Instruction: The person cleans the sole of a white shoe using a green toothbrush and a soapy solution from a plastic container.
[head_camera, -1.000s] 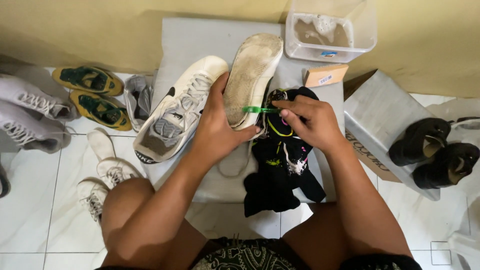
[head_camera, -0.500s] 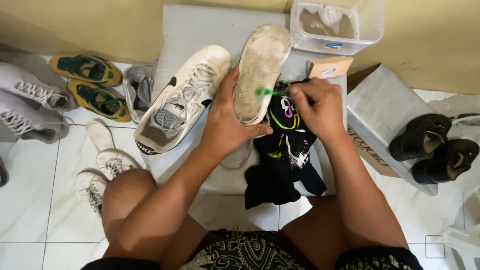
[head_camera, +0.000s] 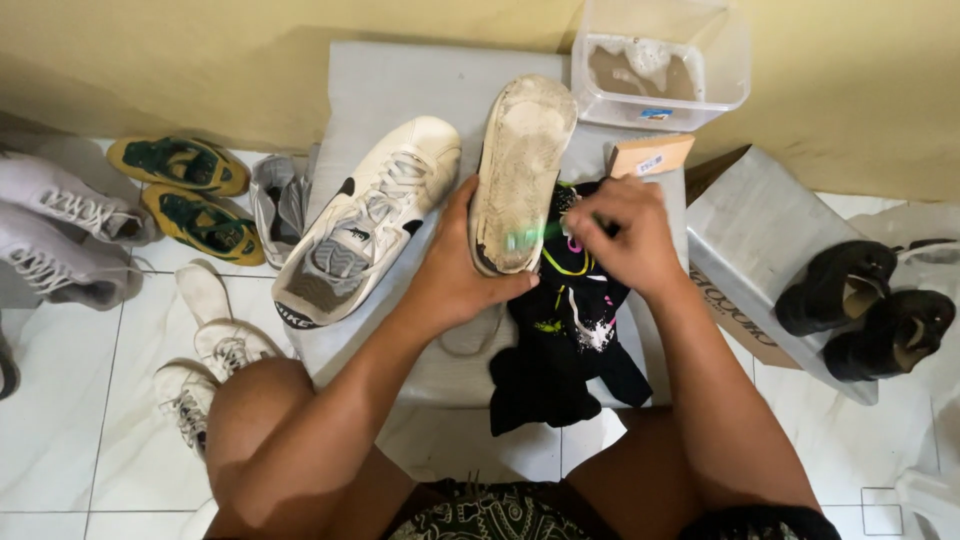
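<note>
Yellow wall (head_camera: 200, 60) above a white tiled floor (head_camera: 70, 420)

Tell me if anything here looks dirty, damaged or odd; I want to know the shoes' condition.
The sole of the white sneaker held in the left hand is grimy brown, darkest at the heel. The right hand holds a green brush against it, blurred. The clear tub holds murky, foamy water. No damage shows.

The upturned white shoe's rubber sole (head_camera: 520, 170) looks matt, rough and grimy. The green plastic brush (head_camera: 535, 237) is glossy. The white lace-up leather-look sneaker (head_camera: 365, 215) has a smooth, faint sheen. The black printed cloth (head_camera: 565, 330) is soft and matt. The clear plastic tub (head_camera: 660, 60) shines; the white floor tiles (head_camera: 80, 400) are glossy.
</note>
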